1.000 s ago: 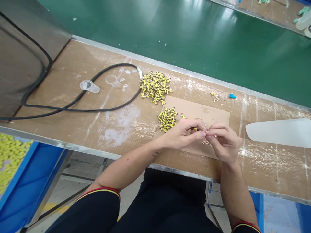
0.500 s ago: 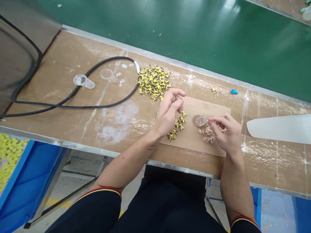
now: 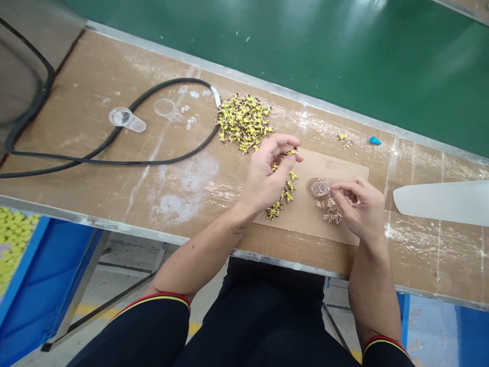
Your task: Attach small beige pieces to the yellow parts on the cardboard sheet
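Observation:
My left hand (image 3: 273, 165) is closed, pinching a small yellow-and-dark figure (image 3: 293, 151) between thumb and fingertips, above the cardboard sheet. Beneath and beside that hand lies a loose row of similar yellow figures (image 3: 280, 201). My right hand (image 3: 359, 204) is closed in a pinch at the rim of a small clear plastic cup (image 3: 318, 189); whatever its fingertips hold is too small to make out. Just below the cup, near the right fingers, is a heap of tiny pale pink pieces (image 3: 333, 211). The cup and both heaps rest on the cardboard sheet (image 3: 305, 224).
A large pile of yellow figures (image 3: 244, 122) sits at the back, beside a looped black cable (image 3: 160, 162). Two clear scoop-like pieces lie left. A blue cone-shaped piece (image 3: 375, 140) and a white strip (image 3: 439, 203) are at right. Beyond the bench runs a green surface (image 3: 344, 61).
A yellow figure now shows in my left fingertips, where none was visible before. My right hand stays pinched by the cup. The whole view has shifted slightly.

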Motion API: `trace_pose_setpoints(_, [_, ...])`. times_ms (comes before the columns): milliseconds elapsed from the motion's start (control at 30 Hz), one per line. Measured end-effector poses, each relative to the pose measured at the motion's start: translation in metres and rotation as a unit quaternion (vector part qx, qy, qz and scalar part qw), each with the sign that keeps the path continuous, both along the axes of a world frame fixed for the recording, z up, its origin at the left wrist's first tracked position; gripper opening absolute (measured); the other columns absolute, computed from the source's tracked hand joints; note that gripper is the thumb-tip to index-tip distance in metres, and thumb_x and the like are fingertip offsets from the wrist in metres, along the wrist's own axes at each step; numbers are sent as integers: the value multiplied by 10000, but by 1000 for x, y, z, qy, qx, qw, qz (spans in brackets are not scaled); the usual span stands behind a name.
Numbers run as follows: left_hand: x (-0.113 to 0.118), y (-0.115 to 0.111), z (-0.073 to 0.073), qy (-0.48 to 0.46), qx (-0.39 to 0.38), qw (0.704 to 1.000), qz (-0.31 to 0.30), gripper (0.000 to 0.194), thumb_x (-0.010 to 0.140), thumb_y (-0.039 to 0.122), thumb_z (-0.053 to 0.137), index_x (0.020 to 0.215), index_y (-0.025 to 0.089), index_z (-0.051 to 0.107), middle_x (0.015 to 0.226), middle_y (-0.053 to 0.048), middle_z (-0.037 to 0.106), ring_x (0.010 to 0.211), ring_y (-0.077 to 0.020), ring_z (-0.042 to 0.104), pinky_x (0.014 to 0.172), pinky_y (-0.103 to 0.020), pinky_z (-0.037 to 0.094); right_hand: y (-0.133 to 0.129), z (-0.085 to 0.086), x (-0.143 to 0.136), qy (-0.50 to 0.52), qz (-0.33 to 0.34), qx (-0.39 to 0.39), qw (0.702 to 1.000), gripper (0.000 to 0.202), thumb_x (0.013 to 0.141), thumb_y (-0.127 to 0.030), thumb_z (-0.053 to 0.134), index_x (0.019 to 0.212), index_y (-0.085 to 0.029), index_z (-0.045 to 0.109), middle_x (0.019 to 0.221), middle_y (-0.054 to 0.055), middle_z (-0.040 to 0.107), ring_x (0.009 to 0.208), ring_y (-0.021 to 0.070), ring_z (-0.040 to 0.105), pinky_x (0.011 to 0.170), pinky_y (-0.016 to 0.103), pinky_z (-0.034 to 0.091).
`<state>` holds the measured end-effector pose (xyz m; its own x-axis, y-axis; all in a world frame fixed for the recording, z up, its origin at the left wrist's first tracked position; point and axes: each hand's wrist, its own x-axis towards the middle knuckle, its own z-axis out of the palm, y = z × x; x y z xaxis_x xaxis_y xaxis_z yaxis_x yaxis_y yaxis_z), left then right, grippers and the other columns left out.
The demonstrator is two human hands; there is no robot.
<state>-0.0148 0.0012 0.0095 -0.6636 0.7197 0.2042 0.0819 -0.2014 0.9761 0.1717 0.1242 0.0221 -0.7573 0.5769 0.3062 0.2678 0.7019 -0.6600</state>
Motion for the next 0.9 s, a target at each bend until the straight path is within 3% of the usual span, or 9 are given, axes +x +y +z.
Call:
trace_pose_setpoints(133, [8,1,-2,-64,27,994,-81,176,903,165,664,1071,182,612,985,-39,732,962,-146,738,795,-239,577,-5,3,1,77,-13,-67,995,105,879,-156,704,828,-239,744,693,-17,595,624,137,511,558,288,404])
trace_pose_setpoints(267, [20,0,-3,-158,47,969,-184,198,893,226,755,1013,176,605,964,-32,719,850,-134,762,789,-235,610,-10,3,3,152,1,-129,980,120,879,-134,712,855,-247,743,717,-11,596,663,141,533,567,289,412])
trace_pose_setpoints(367, [27,-2,-3,-211,49,949,-227,258,881,283,809,975,177,594,887,-8,689,824,-137,775,784,-223,613,-12,3,3,189,10,-148,971,115,870,-140,724,863,-253,744,714,-9,586,669,147,536,563,290,419])
trace_pose_setpoints(567, [32,-3,-1,-243,61,933,-260,277,848,269,853,970,168,626,1023,-61,754,890,-135,759,831,-252,630,-16,4,4,190,37,-173,966,108,886,-148,718,878,-253,739,739,0,609,684,152,557,584,296,441])
trace_pose_setpoints(733, [33,-1,0,-236,81,935,-251,287,763,189,910,882,154,652,835,-5,748,747,-80,717,728,-173,604,-17,1,3,193,63,-186,961,92,907,-162,703,892,-250,728,770,5,625,687,150,560,605,301,450])
trace_pose_setpoints(900, [34,-1,-1,-262,53,934,-236,278,753,228,921,887,149,691,828,-13,772,742,-98,741,719,-187,619,-19,-1,3,181,82,-193,961,99,926,-160,680,910,-253,713,810,9,640,723,156,571,635,313,459])
